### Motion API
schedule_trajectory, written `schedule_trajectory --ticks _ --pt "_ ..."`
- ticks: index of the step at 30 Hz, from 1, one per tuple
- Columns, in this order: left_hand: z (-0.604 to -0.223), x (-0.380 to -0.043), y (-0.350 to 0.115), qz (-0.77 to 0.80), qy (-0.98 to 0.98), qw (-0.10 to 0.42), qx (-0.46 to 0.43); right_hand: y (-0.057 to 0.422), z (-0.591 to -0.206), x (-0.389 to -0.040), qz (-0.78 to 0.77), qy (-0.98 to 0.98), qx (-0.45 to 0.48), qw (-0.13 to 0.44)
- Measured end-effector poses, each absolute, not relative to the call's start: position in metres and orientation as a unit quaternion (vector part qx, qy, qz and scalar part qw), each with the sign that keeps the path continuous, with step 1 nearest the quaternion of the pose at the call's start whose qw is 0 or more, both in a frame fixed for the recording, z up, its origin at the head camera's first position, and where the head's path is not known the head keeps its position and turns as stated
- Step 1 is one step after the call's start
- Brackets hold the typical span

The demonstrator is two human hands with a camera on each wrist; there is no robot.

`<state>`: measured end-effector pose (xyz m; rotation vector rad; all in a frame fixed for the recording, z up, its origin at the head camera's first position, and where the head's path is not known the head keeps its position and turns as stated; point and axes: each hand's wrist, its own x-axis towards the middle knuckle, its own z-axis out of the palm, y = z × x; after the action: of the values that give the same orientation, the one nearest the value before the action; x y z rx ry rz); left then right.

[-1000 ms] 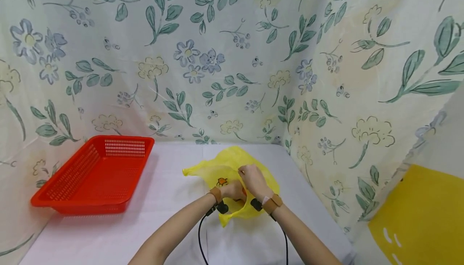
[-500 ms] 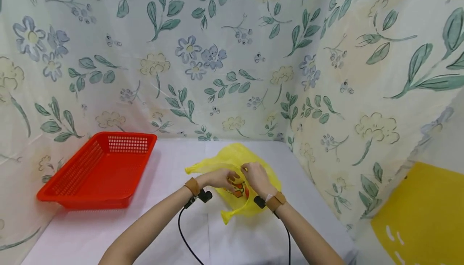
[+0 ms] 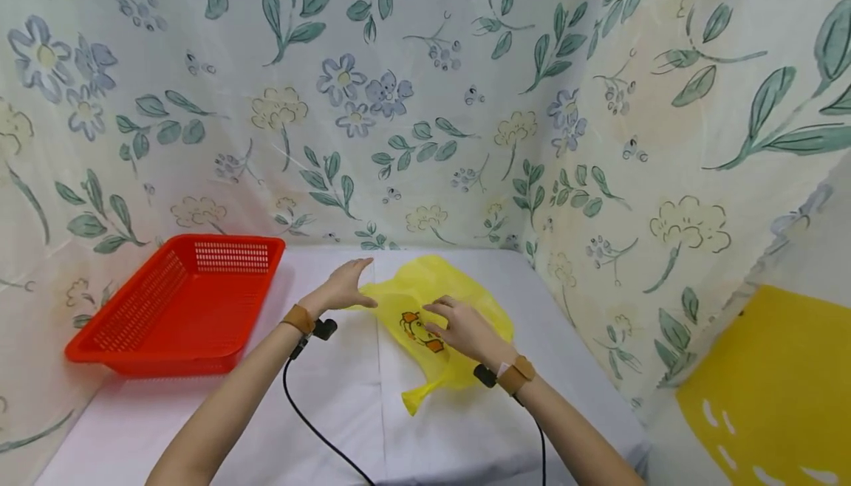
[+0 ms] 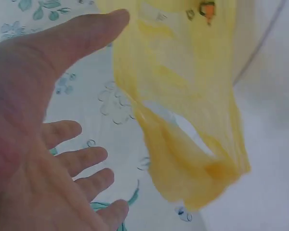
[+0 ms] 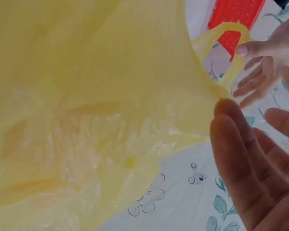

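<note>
A yellow plastic bag with an orange and black cartoon print lies on the white table. My left hand is at the bag's left handle, thumb and fingers spread wide. In the left wrist view that handle hangs beside the fingers, which do not close round it. Over the bag's middle is my right hand, its fingers loosely bent. In the right wrist view its fingers are apart, beside the yellow film, with nothing pinched. What the bag holds cannot be made out.
A red plastic basket with slotted walls stands at the table's left. A floral curtain rises behind and along the right. A yellow sheet is at the far right. Black cables trail from both wrists.
My left hand has come out of the bag's mouth and moved left and away to the left handle, its fingers spreading. My right hand has let go of the bag's rim.
</note>
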<state>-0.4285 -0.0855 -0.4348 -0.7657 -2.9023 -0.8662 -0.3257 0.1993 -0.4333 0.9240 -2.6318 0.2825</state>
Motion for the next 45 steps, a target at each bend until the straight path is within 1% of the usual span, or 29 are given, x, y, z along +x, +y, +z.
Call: schedule_trajectory --ticks 3,6,8,11,13,16,20,24,26,30,36,38,42,45 --pt "-0.449 -0.431 -0.099 -0.208 -0.953 -0.006 -0.222 0.197 -0.44 -0.312 0.031 -0.906 0.394 0.154" --pt "-0.462 -0.434 -0.107 -0.204 -0.957 -0.031 -0.205 0.196 -0.448 -0.298 -0.036 -0.882 0.454 0.118" --pt "-0.467 -0.436 -0.112 -0.213 -0.955 -0.037 -0.203 0.197 -0.453 -0.289 -0.073 -0.872 0.475 0.094" --pt "-0.468 -0.439 -0.12 -0.234 -0.951 -0.04 -0.198 0.199 -0.456 -0.28 -0.1 -0.869 0.478 0.076" --pt "-0.463 -0.439 -0.126 -0.244 -0.95 -0.037 -0.193 0.202 -0.455 -0.278 -0.102 -0.872 0.471 0.08" --pt "-0.447 -0.437 -0.135 -0.261 -0.946 -0.047 -0.186 0.208 -0.449 -0.276 -0.078 -0.88 0.46 0.086" --pt "-0.429 -0.436 -0.141 -0.27 -0.944 -0.076 -0.174 0.22 -0.433 -0.275 0.006 -0.886 0.457 0.077" --pt "-0.41 -0.433 -0.145 -0.269 -0.94 -0.087 -0.189 0.232 -0.417 -0.278 0.119 -0.88 0.453 0.079" --pt "-0.401 -0.431 -0.148 -0.27 -0.937 -0.079 -0.205 0.237 -0.41 -0.28 0.173 -0.88 0.435 0.079" --pt "-0.381 -0.426 -0.16 -0.307 -0.924 -0.074 -0.217 0.25 -0.393 -0.287 0.28 -0.883 0.369 0.076" --pt "-0.346 -0.415 -0.18 -0.424 -0.887 -0.063 -0.174 0.27 -0.361 -0.308 0.443 -0.845 0.29 0.069" --pt "-0.335 -0.411 -0.184 -0.482 -0.859 -0.06 -0.164 0.276 -0.351 -0.317 0.485 -0.828 0.272 0.074" --pt "-0.316 -0.4 -0.187 -0.595 -0.788 -0.032 -0.156 0.281 -0.333 -0.336 0.568 -0.779 0.254 0.072" --pt "-0.303 -0.391 -0.183 -0.64 -0.749 -0.01 -0.169 0.278 -0.324 -0.348 0.631 -0.732 0.253 0.044"
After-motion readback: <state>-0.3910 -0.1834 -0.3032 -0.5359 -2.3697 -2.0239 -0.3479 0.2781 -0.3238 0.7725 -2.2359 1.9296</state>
